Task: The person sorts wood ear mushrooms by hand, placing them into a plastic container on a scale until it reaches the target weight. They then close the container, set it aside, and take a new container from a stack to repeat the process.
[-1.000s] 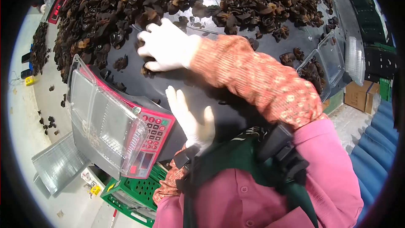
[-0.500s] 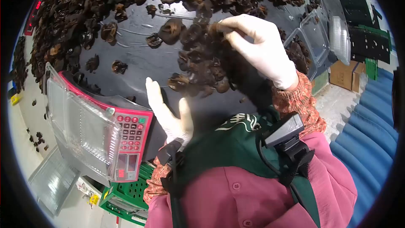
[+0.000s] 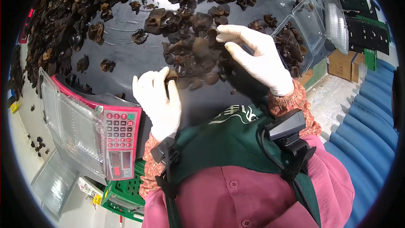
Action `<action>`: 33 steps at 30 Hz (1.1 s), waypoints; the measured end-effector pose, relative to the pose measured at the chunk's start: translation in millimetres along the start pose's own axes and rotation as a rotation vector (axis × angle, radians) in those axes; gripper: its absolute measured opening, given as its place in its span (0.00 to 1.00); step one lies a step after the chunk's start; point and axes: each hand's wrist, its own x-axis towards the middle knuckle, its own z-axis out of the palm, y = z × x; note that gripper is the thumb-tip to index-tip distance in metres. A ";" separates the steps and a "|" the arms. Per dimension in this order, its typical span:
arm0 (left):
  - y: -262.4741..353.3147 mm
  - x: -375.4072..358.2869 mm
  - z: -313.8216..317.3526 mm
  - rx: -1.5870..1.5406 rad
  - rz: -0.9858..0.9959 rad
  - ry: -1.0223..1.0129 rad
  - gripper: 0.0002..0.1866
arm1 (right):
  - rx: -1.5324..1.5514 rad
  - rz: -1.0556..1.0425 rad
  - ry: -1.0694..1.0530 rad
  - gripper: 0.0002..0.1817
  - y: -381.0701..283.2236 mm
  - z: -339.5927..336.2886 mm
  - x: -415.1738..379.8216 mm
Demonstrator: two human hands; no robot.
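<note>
Both of my hands wear white gloves over a black table [image 3: 126, 55] covered with dried dark fungus. A small heap of fungus [image 3: 192, 57] lies between them, close to my body. My right hand [image 3: 257, 57] rests at the heap's right edge, its fingertips pinching a piece of fungus at the top. At the heap's lower left edge, my left hand [image 3: 157, 99] curls its fingers round a dark piece.
A red-faced weighing scale [image 3: 121, 137] stands left of my left hand, with an open clear clamshell box [image 3: 69, 118] on its pan. Another clear box holding fungus [image 3: 297, 42] sits at the right, next to stacked lids [image 3: 337, 21]. A large fungus pile [image 3: 63, 17] fills the far side.
My right hand dragged a heap of fungus from the far pile toward my body. My left hand, lying flat and open before, moved up to the heap and closed on a piece.
</note>
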 end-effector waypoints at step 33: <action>3.7 6.4 -11.6 -0.620 -0.291 0.130 0.11 | -0.588 -0.205 -0.022 0.10 1.9 -15.6 -54.8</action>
